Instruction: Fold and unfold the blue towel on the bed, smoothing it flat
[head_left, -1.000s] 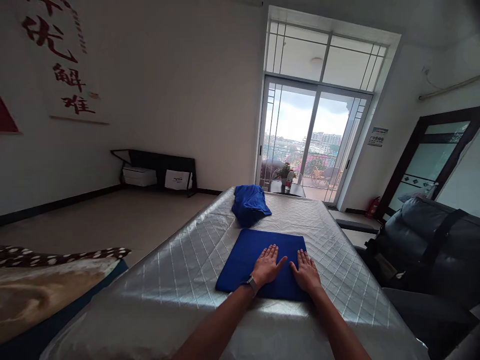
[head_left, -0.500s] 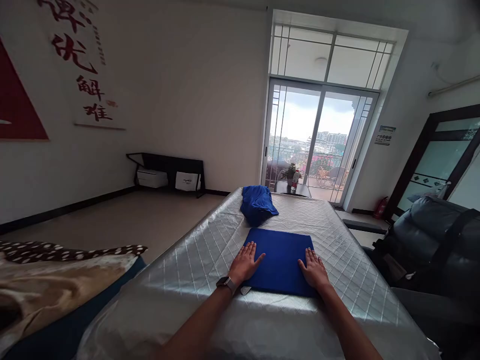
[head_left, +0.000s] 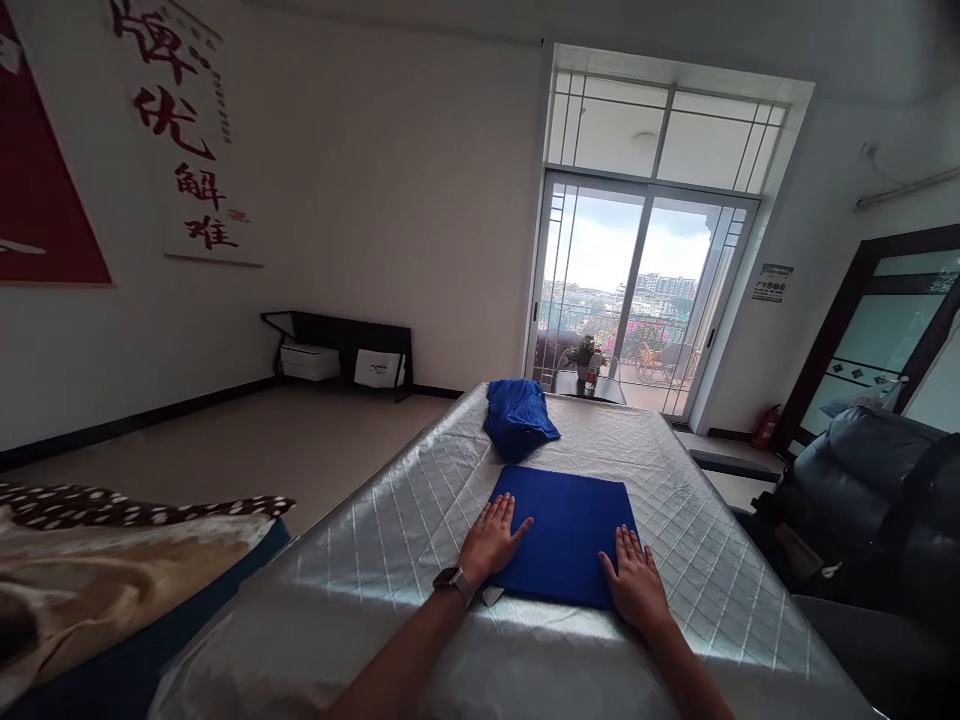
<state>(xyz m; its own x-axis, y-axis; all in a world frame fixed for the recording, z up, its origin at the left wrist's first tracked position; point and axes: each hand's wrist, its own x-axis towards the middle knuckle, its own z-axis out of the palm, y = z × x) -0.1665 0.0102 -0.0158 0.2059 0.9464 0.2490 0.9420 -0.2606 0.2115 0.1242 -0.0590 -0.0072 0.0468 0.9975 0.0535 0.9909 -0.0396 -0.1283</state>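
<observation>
Two flat, open hands, left hand [head_left: 493, 539] and right hand [head_left: 637, 586], press the near corners of the folded cloth [head_left: 566, 533] at 12 o'clock on the surface [head_left: 360, 560]; soft, light fabric, probably best pinched at an edge.

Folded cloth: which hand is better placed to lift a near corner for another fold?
Probably the left hand. It lies flat at the folded cloth's near-left corner, where a small pale tag peeks out by the wrist. The right hand lies flat over the near-right edge, less squarely on a corner.
</observation>
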